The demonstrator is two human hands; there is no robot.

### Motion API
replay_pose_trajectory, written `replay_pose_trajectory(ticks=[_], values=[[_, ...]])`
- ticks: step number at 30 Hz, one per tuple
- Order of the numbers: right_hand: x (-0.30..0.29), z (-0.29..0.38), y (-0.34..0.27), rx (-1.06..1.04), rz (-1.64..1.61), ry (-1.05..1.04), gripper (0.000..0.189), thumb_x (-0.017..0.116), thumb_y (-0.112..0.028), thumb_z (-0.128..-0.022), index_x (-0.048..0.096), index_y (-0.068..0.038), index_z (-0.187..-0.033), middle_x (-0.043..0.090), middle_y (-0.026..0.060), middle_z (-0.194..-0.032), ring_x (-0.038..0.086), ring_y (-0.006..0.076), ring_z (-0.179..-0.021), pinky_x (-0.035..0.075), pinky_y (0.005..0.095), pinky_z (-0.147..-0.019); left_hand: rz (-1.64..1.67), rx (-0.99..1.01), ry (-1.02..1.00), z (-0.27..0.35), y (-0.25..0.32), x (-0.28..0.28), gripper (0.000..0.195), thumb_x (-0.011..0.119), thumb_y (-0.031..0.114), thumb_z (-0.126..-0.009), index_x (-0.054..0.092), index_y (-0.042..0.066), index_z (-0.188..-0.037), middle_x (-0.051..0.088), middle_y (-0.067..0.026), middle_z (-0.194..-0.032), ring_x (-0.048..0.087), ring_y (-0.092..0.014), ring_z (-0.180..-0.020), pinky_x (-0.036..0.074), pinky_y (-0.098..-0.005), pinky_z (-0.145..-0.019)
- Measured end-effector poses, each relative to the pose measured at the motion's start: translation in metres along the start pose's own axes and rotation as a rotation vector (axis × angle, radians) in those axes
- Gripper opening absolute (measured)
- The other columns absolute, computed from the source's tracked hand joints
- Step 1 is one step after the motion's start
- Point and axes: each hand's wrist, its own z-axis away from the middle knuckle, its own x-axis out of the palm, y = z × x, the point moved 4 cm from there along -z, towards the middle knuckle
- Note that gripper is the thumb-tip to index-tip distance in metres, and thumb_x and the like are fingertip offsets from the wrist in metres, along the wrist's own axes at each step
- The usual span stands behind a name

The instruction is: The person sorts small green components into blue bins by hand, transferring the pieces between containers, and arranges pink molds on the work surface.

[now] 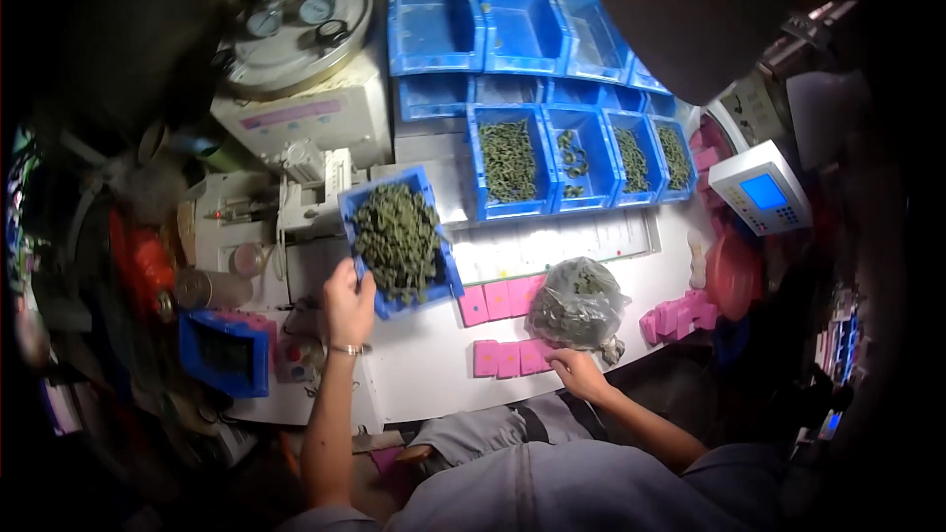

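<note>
My left hand (pixel 349 307) grips the near left edge of a blue plastic bin (pixel 384 309), heaped with small green pieces (pixel 399 240) that look like wax patterns. The bin is tilted over the white worktop (pixel 414 377). My right hand (pixel 580 373) has its fingertips at the right end of a row of pink blocks (pixel 510 359), which look like rubber moulds with coloured dots. Whether it pinches anything is unclear. Just beyond it sits a clear plastic bag (pixel 576 310) of green pieces, partly covering a second pink row (pixel 497 301).
Blue bins (pixel 510 162) stand in tiers at the back, several holding green pieces. A lidded pot with gauges (pixel 299 37) is at back left. Pink blocks (pixel 680 316) and a control box with a lit screen (pixel 761 188) are to the right. Another blue bin (pixel 225 355) lies left.
</note>
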Motion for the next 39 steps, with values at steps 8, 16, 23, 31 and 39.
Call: replay_pose_trajectory(ticks=[8, 16, 23, 31, 39], values=[[0.000, 0.022, 0.031, 0.116, -0.118, 0.085, 0.018, 0.048, -0.007, -0.078, 0.059, 0.001, -0.090, 0.061, 0.0146, -0.079, 0.059, 0.0268, -0.073, 0.044, 0.0311, -0.067, -0.047, -0.023, -0.038, -0.067, -0.006, 0.021, 0.020, 0.050, -0.001, -0.078, 0.049, -0.010, -0.096, 0.061, -0.0092, -0.077, 0.056, -0.009, -0.068, 0.043, -0.0213, -0.059], [-0.055, -0.017, 0.022, 0.102, -0.251, 0.394, 0.014, 0.046, 0.000, -0.078, 0.058, 0.003, -0.085, 0.060, 0.0162, -0.073, 0.060, 0.0256, -0.068, 0.046, 0.0309, -0.063, -0.012, -0.224, 0.023, 0.006, -0.011, -0.017, 0.020, 0.048, -0.004, -0.079, 0.046, -0.012, -0.098, 0.059, -0.0095, -0.086, 0.053, -0.007, -0.075, 0.042, -0.0194, -0.064], [-0.046, -0.042, -0.010, -0.097, -0.210, 0.285, 0.013, 0.047, -0.001, -0.076, 0.058, 0.002, -0.083, 0.059, 0.0151, -0.074, 0.059, 0.0270, -0.066, 0.045, 0.0327, -0.063, -0.043, -0.259, 0.082, 0.059, -0.019, -0.036, 0.020, 0.049, -0.004, -0.079, 0.045, -0.012, -0.097, 0.059, -0.0090, -0.085, 0.053, -0.008, -0.077, 0.043, -0.0198, -0.066], [-0.035, -0.038, -0.013, -0.165, -0.164, 0.234, 0.012, 0.050, -0.005, -0.076, 0.059, 0.000, -0.082, 0.060, 0.0157, -0.079, 0.058, 0.0301, -0.073, 0.046, 0.0338, -0.067, -0.054, -0.245, 0.069, 0.084, -0.044, -0.028, 0.024, 0.049, -0.004, -0.078, 0.044, -0.014, -0.100, 0.059, -0.0126, -0.089, 0.055, -0.011, -0.079, 0.044, -0.0224, -0.067], [-0.037, -0.026, -0.001, -0.117, -0.098, 0.235, 0.015, 0.048, -0.008, -0.077, 0.059, -0.003, -0.085, 0.060, 0.0148, -0.082, 0.058, 0.0314, -0.077, 0.045, 0.0370, -0.071, -0.038, -0.209, -0.062, 0.075, -0.037, -0.010, 0.012, 0.047, -0.006, -0.078, 0.044, -0.008, -0.089, 0.048, -0.0041, -0.073, 0.044, -0.007, -0.066, 0.037, -0.0211, -0.057]])
